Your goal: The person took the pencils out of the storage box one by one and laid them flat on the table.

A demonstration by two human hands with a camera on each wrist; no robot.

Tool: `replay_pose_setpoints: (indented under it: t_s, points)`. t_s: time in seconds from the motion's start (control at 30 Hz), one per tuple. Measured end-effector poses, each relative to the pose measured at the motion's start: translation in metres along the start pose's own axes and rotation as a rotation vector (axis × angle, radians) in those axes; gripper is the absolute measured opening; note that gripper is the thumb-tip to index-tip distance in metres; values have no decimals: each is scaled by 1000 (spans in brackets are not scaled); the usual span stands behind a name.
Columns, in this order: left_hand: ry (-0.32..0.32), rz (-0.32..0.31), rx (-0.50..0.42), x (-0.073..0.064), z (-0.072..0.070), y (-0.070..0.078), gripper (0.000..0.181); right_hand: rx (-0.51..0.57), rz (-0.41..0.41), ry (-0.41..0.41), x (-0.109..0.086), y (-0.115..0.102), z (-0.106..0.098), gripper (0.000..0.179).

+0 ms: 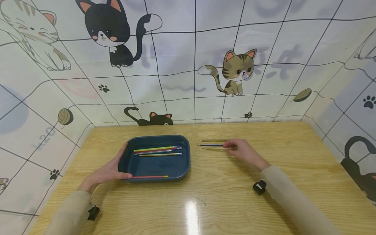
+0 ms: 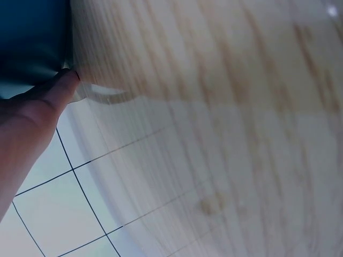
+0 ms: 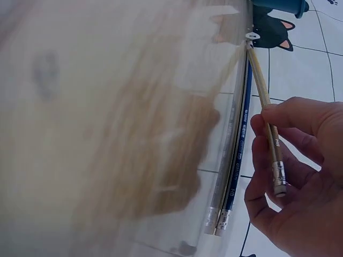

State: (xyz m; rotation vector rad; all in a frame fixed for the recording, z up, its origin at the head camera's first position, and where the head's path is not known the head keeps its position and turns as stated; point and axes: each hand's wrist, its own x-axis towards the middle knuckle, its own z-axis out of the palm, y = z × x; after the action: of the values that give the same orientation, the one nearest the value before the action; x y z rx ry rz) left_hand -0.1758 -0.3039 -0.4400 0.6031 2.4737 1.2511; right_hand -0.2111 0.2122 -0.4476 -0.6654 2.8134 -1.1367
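Observation:
My left hand [image 1: 110, 169] grips the left end of a dark blue tray [image 1: 188, 163], thumb at the front rim and fingers along the left side. Inside lie several pencils [image 1: 158, 155], with yellow-green, reddish, greyish and gold barrels. A red pencil [image 1: 149, 177] with a yellow end lies along the front wall, by my left thumb. To the tray's right, my right hand [image 1: 239, 150] pinches a gold-coloured pencil [image 3: 259, 80] near its eraser end, tilted in the right wrist view. Beside it lie a dark blue pencil [image 1: 210, 145] and, farther back, another gold-coloured pencil [image 1: 212, 140].
The wooden table [image 1: 223, 202] has a glossy surface that reflects light at the front. Behind it stands a white wall covering [image 1: 179, 88] with cat drawings and grid lines, which also runs along both sides.

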Motion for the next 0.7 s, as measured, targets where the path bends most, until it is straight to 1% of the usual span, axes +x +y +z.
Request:
replay_pose_setpoints:
  t_s: [0.13, 0.4, 0.7]
  points:
    - [0, -4, 4, 0, 0, -1, 125, -28, 2, -16, 3, 2, 0, 12]
    - [-3, -1, 1, -1, 0, -1, 125, -131, 0, -44, 8, 1, 1, 10]
    - [0, 1, 10, 0, -1, -3, 124, -160, 24, -71, 11, 2, -1, 9]
